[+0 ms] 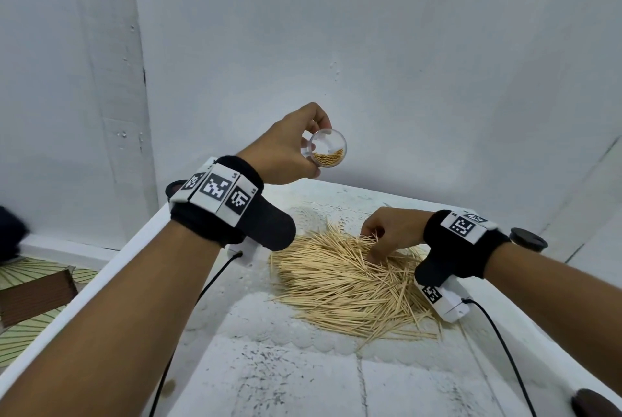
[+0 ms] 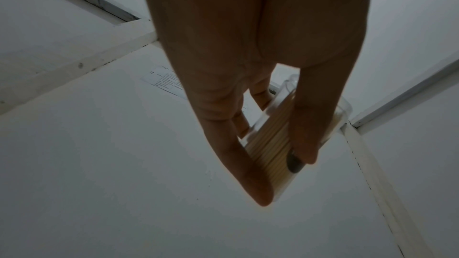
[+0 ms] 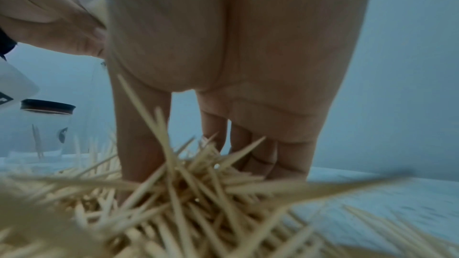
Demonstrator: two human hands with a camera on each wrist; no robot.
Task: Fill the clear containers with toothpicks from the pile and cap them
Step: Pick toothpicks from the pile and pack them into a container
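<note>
Toothpicks (image 1: 346, 285) surround right hand (image 1: 390, 231) (capped jar (image 3: 47, 125) nearby).

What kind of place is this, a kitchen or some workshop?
Probably a plain work corner set up for recording, not a kitchen: a worn white table against bare white walls, a loose pile of wooden toothpicks, and marker-tagged black wristbands.

right hand (image 1: 390, 231) fingertips: buried in toothpick pile (image 1: 350, 285) | near toothpicks: blurred
</note>
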